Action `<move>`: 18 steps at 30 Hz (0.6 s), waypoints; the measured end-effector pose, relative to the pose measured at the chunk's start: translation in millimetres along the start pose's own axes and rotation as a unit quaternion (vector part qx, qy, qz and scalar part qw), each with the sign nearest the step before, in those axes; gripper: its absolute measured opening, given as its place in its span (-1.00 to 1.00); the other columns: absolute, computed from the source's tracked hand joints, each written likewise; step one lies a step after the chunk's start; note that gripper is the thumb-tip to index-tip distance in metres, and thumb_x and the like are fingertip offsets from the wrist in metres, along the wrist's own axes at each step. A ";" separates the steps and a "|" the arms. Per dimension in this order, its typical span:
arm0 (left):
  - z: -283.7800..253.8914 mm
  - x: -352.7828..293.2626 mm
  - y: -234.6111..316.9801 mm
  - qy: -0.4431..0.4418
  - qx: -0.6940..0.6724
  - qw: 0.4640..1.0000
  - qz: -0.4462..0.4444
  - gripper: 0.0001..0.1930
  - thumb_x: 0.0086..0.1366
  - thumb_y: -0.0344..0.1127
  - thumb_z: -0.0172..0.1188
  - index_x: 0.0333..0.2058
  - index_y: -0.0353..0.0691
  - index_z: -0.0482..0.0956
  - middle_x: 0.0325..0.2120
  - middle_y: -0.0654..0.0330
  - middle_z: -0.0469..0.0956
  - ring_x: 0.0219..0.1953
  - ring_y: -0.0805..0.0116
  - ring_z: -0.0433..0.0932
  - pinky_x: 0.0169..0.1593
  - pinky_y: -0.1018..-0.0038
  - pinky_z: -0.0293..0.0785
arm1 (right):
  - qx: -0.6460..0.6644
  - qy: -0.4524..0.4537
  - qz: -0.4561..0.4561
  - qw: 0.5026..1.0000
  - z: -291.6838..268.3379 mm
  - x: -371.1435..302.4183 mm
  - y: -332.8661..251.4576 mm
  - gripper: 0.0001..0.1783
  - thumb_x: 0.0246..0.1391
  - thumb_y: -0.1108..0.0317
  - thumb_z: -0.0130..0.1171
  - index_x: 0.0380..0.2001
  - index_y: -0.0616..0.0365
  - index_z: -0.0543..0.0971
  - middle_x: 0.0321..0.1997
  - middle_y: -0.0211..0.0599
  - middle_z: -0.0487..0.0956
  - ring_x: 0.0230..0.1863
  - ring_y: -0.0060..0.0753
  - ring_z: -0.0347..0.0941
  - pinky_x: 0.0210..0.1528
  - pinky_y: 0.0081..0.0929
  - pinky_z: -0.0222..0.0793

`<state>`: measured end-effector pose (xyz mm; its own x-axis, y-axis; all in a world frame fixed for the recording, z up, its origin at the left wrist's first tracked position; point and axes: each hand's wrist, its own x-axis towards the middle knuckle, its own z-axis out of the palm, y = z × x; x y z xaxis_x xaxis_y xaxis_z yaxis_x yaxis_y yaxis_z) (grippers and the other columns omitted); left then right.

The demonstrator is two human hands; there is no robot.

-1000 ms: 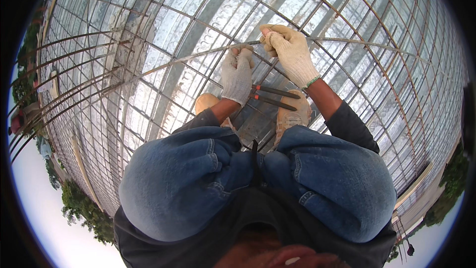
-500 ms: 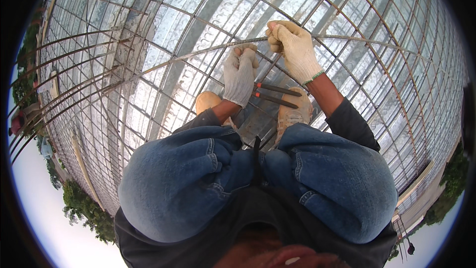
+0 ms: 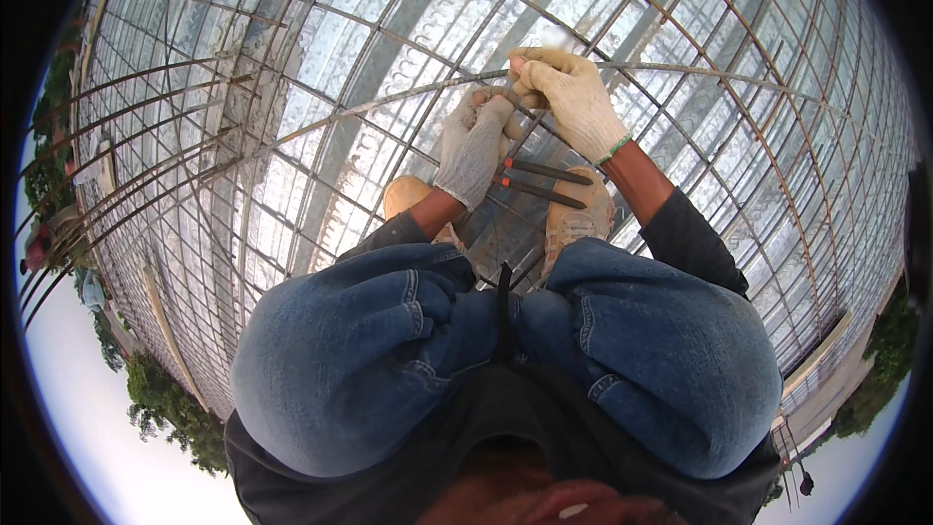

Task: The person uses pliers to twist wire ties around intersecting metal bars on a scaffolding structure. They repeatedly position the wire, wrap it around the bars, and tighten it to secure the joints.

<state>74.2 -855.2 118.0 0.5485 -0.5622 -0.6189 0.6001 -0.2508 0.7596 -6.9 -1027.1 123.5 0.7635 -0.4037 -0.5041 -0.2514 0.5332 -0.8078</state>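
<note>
My left hand (image 3: 469, 148), in a pale knitted glove, has its fingers curled closed just below a long, thin reinforcing bar (image 3: 379, 102). Close on its right, my right hand (image 3: 575, 102), in a cream glove with a green cuff edge, pinches its thumb and fingers together beside the same bar. Whatever lies between the fingertips of either hand is too small or hidden to make out. A hand tool with two dark handles (image 3: 549, 173) and orange bands points right from beside my left glove, over my right shoe; its head is hidden, and I cannot tell if that hand holds it.
A grid of rebar (image 3: 680, 131) spreads over ribbed, shiny metal decking (image 3: 321, 39). My tan shoes (image 3: 580, 219) stand among the bars, below my bent knees. Several rusty bars (image 3: 146, 78) stick out at the left edge, with trees (image 3: 170, 413) beyond.
My right hand has shifted slightly left and down, toward the left hand. My left hand has dipped a little, with its fingers now nearer the right fingertips. The tool handles have barely moved.
</note>
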 end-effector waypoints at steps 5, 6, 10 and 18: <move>-1.4 -0.9 1.1 -0.036 0.003 0.999 -0.020 -0.73 0.68 -0.16 0.19 0.06 -0.23 0.70 -0.50 0.35 0.60 -0.63 0.69 0.33 -0.55 0.64 0.17 | 0.006 0.025 -0.010 1.000 -0.9 -2.6 3.4 -0.52 0.45 0.20 0.40 0.18 0.44 0.73 -0.36 -0.55 0.63 -0.39 -0.71 0.45 -0.30 -0.59 0.39; -3.7 -1.3 2.0 -0.046 0.000 0.999 -0.018 -0.71 0.68 -0.14 0.19 0.07 -0.23 0.70 -0.51 0.34 0.60 -0.63 0.69 0.33 -0.55 0.63 0.17 | -0.005 0.020 -0.008 1.000 -0.2 -2.8 1.6 -0.52 0.46 0.20 0.39 0.19 0.43 0.73 -0.34 -0.53 0.65 -0.36 -0.69 0.48 -0.27 -0.58 0.42; -12.1 -3.3 -1.4 -0.085 0.008 0.996 0.011 -0.61 0.69 -0.02 0.14 0.04 -0.26 0.69 -0.55 0.34 0.58 -0.64 0.68 0.31 -0.56 0.61 0.15 | -0.057 0.010 -0.025 0.998 0.6 -5.5 -4.2 -0.52 0.48 0.18 0.35 0.22 0.37 0.74 -0.21 -0.42 0.74 -0.21 -0.61 0.59 -0.09 -0.53 0.53; -11.5 -10.5 11.4 -0.252 -0.162 0.946 -0.124 -0.51 0.72 0.14 0.02 -0.12 -0.22 0.62 -0.62 0.35 0.47 -0.71 0.61 0.22 -0.62 0.59 0.10 | -0.005 -0.012 -0.010 1.000 11.7 -21.1 -3.4 -0.46 0.58 0.14 0.18 0.38 0.34 0.64 -0.01 -0.23 0.80 0.01 -0.48 0.68 0.11 -0.41 0.62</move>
<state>82.0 -843.1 130.8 0.0679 -0.8427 -0.5341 0.8657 -0.2163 0.4514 -15.2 -1011.7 140.4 0.7827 -0.3954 -0.4807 -0.2425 0.5174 -0.8206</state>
